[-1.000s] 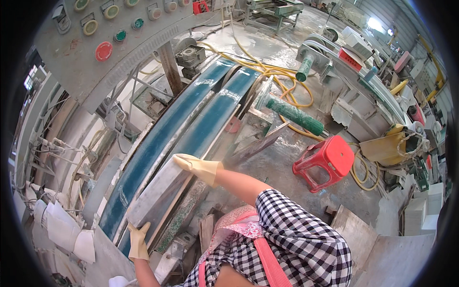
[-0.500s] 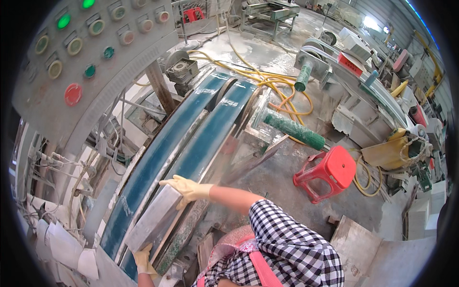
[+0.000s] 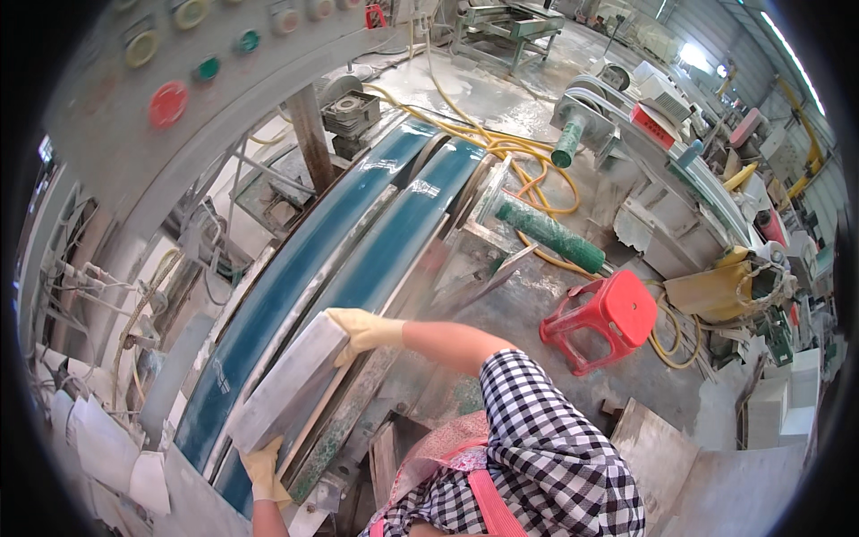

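Observation:
A long pale grey slab, which looks like stone, is held between my two hands over the near part of a pair of blue conveyor belts. My right hand, in a cream glove, grips the slab's far end. At its near end, my left hand has a matching glove, the fingers bent against the slab's edge. The slab lies slantwise, roughly in line with the belts. Whether its underside touches the belt is hidden.
A control panel with several buttons overhangs the left. To the right stand a red plastic stool and a green roller. A yellow hose lies coiled beyond the belts. White sheets lean at the lower left.
Both hands have shifted the slab a little farther up along the belts, and it still stays between them. The head view has turned slightly, so the control panel shows less.

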A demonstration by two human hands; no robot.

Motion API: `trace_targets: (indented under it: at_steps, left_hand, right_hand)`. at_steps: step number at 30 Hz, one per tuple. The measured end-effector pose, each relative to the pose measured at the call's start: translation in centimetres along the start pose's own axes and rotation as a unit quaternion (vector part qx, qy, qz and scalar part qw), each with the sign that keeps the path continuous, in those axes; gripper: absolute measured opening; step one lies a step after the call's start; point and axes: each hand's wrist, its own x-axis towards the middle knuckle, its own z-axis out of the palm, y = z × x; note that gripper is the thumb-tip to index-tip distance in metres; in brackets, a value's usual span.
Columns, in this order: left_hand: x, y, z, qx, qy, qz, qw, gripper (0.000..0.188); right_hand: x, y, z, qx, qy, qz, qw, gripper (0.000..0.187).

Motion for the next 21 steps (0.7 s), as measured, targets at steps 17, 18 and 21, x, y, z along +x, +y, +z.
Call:
trace_targets:
  at_steps: [17,18,21]
  left_hand:
    - [-0.2,7.8,-7.7,-0.105,-0.494,-0.114,0.856,0.079]
    - [-1.8,9.5,-7.6,-0.174,-0.537,-0.029,0.825,0.072]
    - [-6.3,14.7,-3.7,-0.197,-0.567,0.039,0.799,0.070]
  right_hand:
    - [-17.3,-5.9,6.7,0.251,0.192,0.257,0.913,0.069]
    - [-20.7,-4.8,7.4,0.297,0.198,0.257,0.898,0.067]
    - [-32.3,-3.4,10.6,0.337,0.328,0.308,0.827,0.057]
